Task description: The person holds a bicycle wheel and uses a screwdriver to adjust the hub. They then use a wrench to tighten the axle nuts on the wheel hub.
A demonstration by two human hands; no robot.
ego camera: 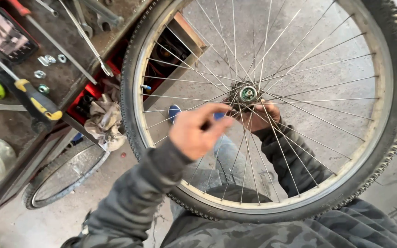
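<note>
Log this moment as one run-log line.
left hand: at hub, near side of spokes | right hand: behind spokes, under hub | wheel: upright on lap | workbench: left, tools

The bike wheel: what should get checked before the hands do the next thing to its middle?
1. Bike wheel held upright over the lap: ok.
2. Right hand behind the spokes, gripping under the hub: ok.
3. Left hand in front of the spokes, fingers pinched together; whether it holds a small part: cannot tell.
4. Hub end in plain view: ok.
5. Nuts and wrenches lying on the bench beside the wheel: ok.
6. Hub parts tight: cannot tell.
</note>
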